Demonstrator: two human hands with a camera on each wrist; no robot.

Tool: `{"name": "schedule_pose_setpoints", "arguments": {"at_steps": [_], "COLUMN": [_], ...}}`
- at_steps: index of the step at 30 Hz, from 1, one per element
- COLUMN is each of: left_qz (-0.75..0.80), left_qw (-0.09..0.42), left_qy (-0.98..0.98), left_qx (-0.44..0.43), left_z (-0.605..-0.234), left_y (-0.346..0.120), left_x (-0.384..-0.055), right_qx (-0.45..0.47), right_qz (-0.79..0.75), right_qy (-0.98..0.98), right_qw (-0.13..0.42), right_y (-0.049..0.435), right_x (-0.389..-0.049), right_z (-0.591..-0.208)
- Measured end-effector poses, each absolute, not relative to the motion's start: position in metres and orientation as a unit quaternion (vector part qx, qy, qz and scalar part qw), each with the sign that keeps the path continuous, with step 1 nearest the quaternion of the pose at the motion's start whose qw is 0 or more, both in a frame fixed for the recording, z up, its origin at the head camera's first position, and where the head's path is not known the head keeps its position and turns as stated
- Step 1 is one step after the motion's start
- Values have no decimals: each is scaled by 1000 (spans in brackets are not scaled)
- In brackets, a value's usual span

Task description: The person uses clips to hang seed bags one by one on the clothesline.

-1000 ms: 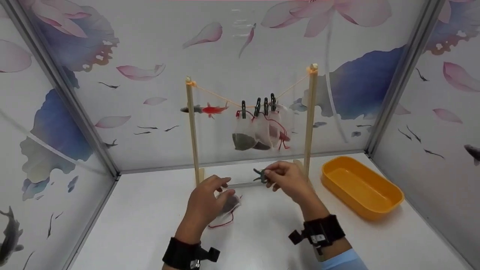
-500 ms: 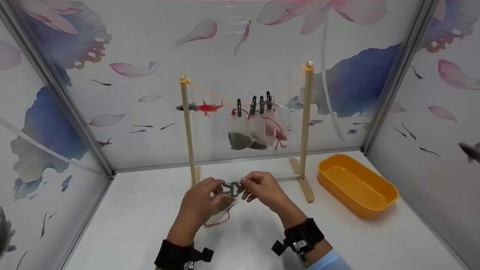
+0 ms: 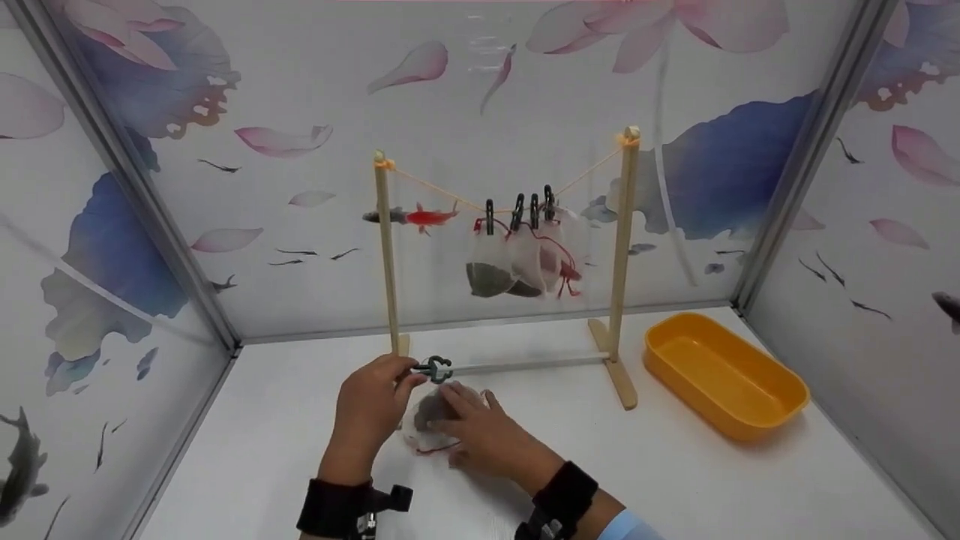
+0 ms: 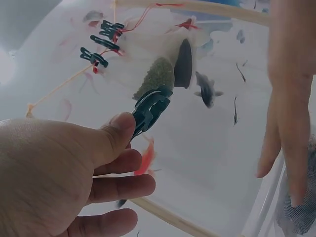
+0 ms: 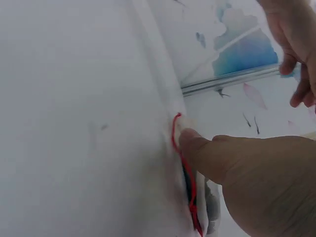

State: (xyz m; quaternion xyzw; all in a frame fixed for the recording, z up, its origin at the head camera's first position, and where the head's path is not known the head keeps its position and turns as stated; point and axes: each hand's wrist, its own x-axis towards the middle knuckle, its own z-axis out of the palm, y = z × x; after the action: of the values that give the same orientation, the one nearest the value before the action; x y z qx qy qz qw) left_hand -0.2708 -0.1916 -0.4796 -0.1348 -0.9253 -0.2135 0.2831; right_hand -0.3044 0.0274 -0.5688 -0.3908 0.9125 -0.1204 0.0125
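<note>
My left hand [image 3: 373,405] pinches a dark green clothespin [image 3: 434,369] between thumb and fingertips; in the left wrist view the clothespin [image 4: 152,108] points up and away from the palm. On the table below lies a white mesh drawstring pouch [image 3: 418,436] with dark contents and a red cord. My right hand [image 3: 487,439] reaches over this pouch, its fingers extended on top. In the right wrist view the thumb lies against the pouch beside the red cord [image 5: 191,192]. The hand partly covers the pouch.
Behind the hands, a wooden rack [image 3: 621,255] carries an orange string [image 3: 431,187]. Several filled pouches [image 3: 487,276] hang from it by dark clothespins [image 3: 518,212]. A white bar [image 3: 532,364] joins the rack's feet. A yellow tray [image 3: 727,420] stands at the right.
The clothespin has passed from my right hand to my left. My right hand has moved left and down onto the pouch on the table. The hanging pouches stay put.
</note>
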Motion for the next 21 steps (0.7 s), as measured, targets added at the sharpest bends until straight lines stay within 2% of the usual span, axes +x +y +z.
{"name": "schedule_pose_setpoints", "arguments": {"at_steps": [6, 16, 21], "left_qz": [-214, -215, -214], "left_qw": [286, 280, 285], "left_qy": [-926, -928, -927], "left_qx": [-125, -120, -118], "left_z": [-484, -483, -482], "left_y": [-193, -188, -188], "left_x": [-271, -271, -271], "right_qx": [-382, -423, -437], "right_qz": [-87, -23, -22], "right_qy": [920, 899, 894], "right_qw": [10, -107, -97], "right_y": [27, 30, 35], "right_x": [-301, -306, -308], "right_z": [-574, -572, -571]}}
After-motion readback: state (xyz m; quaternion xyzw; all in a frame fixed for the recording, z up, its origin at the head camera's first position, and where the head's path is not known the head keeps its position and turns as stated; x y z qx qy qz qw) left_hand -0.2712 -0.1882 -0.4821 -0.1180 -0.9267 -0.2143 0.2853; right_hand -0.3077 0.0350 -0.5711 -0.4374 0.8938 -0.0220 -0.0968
